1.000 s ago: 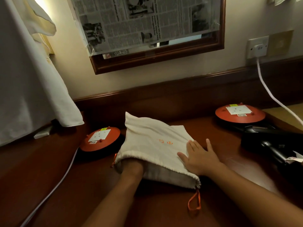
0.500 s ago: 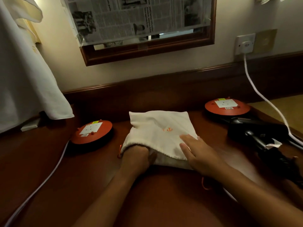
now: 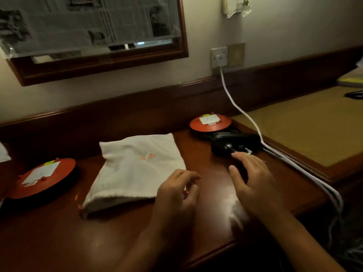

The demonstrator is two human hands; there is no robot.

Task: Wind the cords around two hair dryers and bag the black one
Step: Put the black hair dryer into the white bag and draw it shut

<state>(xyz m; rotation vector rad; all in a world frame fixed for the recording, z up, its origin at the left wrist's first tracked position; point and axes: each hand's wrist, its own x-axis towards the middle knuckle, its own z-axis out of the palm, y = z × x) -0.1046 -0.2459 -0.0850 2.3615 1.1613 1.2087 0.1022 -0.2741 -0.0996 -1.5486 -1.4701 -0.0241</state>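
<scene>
Left hand (image 3: 176,193) curls at the cream cloth drawstring bag's (image 3: 137,167) right edge, its grip unclear. Right hand (image 3: 253,179), fingers spread, touches the black plastic hair dryer (image 3: 231,142) by the table's (image 3: 98,242) right edge.

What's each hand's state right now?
Left hand: fingers curled beside the bag; grip cannot be told.
Right hand: open, over the hair dryer.

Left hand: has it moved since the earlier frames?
Yes. The left hand has come out of the cloth bag mouth and shifted right, away from the left orange disc, now beside the bag's right edge.
</scene>
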